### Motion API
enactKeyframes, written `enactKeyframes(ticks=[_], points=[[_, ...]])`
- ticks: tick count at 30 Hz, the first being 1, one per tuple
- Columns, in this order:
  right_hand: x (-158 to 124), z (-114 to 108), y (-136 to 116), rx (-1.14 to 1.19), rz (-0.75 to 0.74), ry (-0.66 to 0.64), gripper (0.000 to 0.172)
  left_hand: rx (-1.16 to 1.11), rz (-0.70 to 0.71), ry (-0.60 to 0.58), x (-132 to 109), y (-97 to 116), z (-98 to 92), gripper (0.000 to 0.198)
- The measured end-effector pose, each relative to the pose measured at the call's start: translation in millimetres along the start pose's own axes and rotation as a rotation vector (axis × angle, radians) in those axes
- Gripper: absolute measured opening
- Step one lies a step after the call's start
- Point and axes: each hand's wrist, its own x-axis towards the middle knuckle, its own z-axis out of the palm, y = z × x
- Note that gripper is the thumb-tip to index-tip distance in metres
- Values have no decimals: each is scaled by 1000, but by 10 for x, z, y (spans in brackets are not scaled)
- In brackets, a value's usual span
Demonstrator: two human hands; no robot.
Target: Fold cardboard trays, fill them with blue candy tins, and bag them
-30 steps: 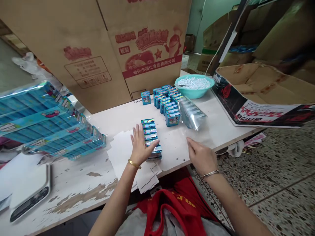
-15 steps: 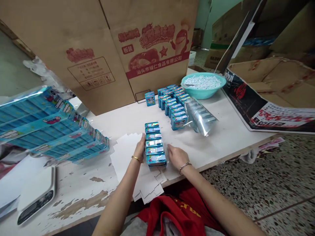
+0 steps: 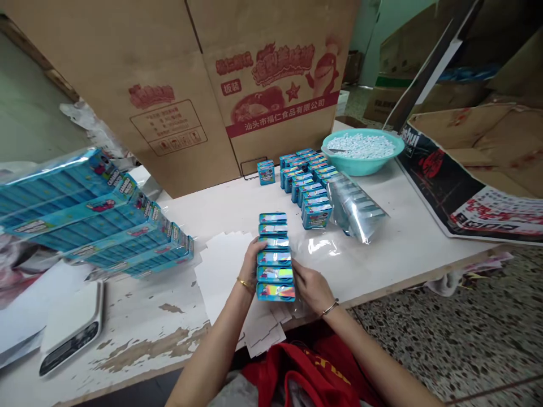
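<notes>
A row of small blue boxes (image 3: 275, 258) with shiny tops is in front of me, above white paper sheets (image 3: 223, 254). My left hand (image 3: 253, 263) grips the row's left side, its thumb showing near a box top. On the right side, my right hand (image 3: 311, 285) presses against the row with bent fingers, partly hidden behind the boxes. Farther back stand several rows of similar blue boxes (image 3: 316, 212). A transparent plastic bag (image 3: 356, 206) lies over their right side. One single blue box (image 3: 266, 172) stands apart to their left.
A turquoise basin (image 3: 360, 165) of small pale pieces stands behind the bag. Stacked, plastic-wrapped box packs (image 3: 114, 209) are at left, above a white scale (image 3: 74, 322). A large carton (image 3: 271, 107) walls off the back; an open black carton (image 3: 458, 192) is at right.
My hands have closed in on the row of small boxes, the right one now touching its side. The row appears raised and tilted toward me. The view has shifted slightly.
</notes>
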Motion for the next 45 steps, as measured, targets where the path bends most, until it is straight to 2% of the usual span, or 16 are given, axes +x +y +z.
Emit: enactKeyframes(ticks=[2, 4, 7, 9, 11, 14, 16, 19, 23, 27, 30, 34, 36, 38, 42, 45], points=[[14, -196, -141, -148, -64, 62, 46, -86, -70, -54, -268, 114, -111, 46], [79, -421, -370, -281, -138, 104, 45, -156, -73, -41, -591, 243, -276, 42], [222, -561, -828, -382, -283, 84, 43, -197, 64, 138, -1137, 418, -621, 38], [284, -406, -1106, -392, -412, -9, 42, -193, 151, 292, -1520, 484, -879, 39], [279, -72, -1264, -387, -521, -160, 41, -184, 164, 401, -1883, 488, -1112, 39], [171, 510, -1213, -358, -536, -390, 38, -198, 137, 489, -2294, 376, -1357, 35], [88, 772, -1039, -268, -487, -410, 40, -215, 129, 553, -2438, 237, -1451, 33], [20, 897, -763, -39, -452, -346, 42, -206, 55, 627, -2481, -1, -1514, 31], [20, 875, -613, 202, -457, -322, 20, -169, -42, 506, -2337, -216, -1430, 34], [35, 901, -626, 290, -424, -333, 22, -66, 65, 301, -2096, -271, -1247, 46], [52, 887, -650, 383, -331, -310, 26, -14, 62, 163, -1937, -310, -1235, 56], [153, 806, -738, 497, -333, -152, 28, 43, 93, 213, -1818, -362, -1361, 56], [231, 754, -796, 497, -328, -121, 31, 73, 107, 216, -1807, -360, -1367, 55], [311, 710, -828, 505, -298, -193, 33, 124, 110, 181, -1812, -341, -1313, 59], [415, 648, -767, 605, -270, -444, 33, 223, 67, 149, -1764, -295, -1189, 70], [440, 576, -692, 630, -269, -448, 34, 253, 12, 154, -1695, -289, -1160, 70]])
